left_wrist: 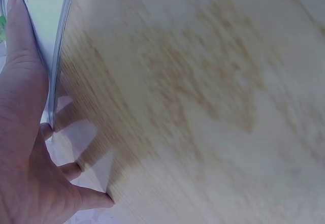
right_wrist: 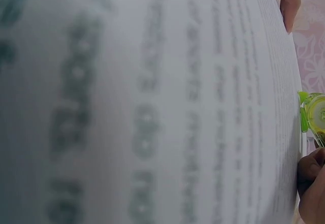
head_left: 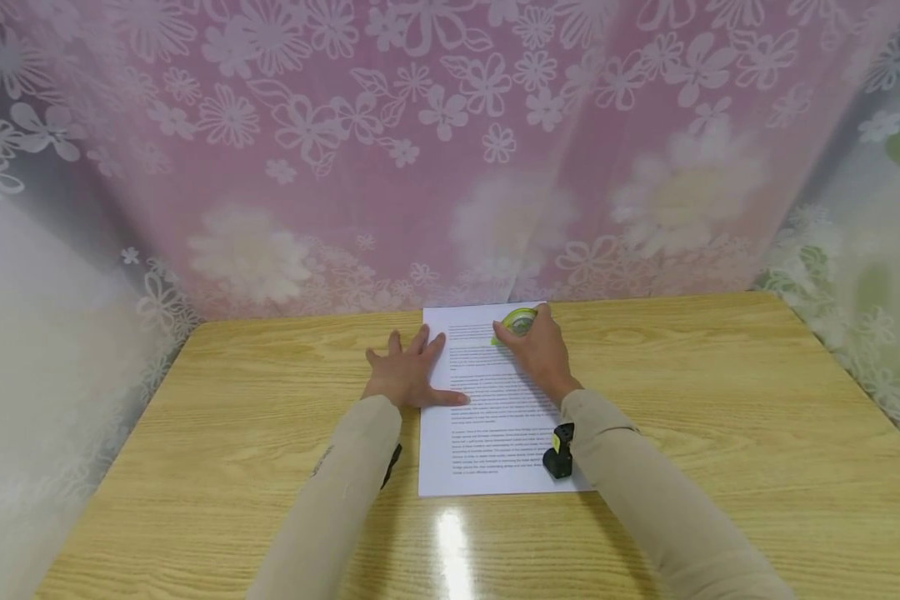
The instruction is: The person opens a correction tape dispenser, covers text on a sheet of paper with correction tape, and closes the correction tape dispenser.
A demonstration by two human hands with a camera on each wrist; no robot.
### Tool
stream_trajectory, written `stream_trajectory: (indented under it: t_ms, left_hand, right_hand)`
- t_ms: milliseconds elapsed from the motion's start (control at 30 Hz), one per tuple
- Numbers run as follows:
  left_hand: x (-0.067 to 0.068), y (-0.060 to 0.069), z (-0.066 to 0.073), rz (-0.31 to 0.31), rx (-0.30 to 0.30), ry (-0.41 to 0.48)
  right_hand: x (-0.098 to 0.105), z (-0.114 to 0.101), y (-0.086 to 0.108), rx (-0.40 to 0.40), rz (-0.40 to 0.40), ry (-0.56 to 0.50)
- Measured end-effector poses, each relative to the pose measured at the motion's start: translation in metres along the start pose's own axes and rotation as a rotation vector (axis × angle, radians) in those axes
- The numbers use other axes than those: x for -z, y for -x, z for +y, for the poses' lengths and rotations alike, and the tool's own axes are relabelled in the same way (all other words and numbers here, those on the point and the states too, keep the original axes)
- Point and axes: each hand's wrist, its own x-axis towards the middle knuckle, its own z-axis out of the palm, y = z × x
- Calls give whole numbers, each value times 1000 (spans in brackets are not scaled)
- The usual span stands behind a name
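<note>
We see a person's left hand (head_left: 407, 375) lying flat with its fingers spread wide: the thumb rests on the printed paper (head_left: 435, 454), and the outer fingers reach past its left edge onto the wooden table (head_left: 270, 400). The right hand (head_left: 543, 350) grips a green tape dispenser (head_left: 523, 318) between thumb and fingers, over the upper right part of the page, beside the top lines of text. In the right wrist view, we find the dispenser at the far right, too cut off to tell its tip's contact. A black camera (head_left: 560, 454) sits by the right cuff, above the paper's lower right area. Behind the table hangs a pink flowered curtain (head_left: 390, 192).
</note>
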Motion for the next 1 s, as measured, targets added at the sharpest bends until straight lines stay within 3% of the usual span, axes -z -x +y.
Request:
stream_trajectory:
  t_ms: [1000]
  left_hand:
    - [3,4,3,13,-5,-15]
  right_hand:
    - [15,6,2,-15,9,-27]
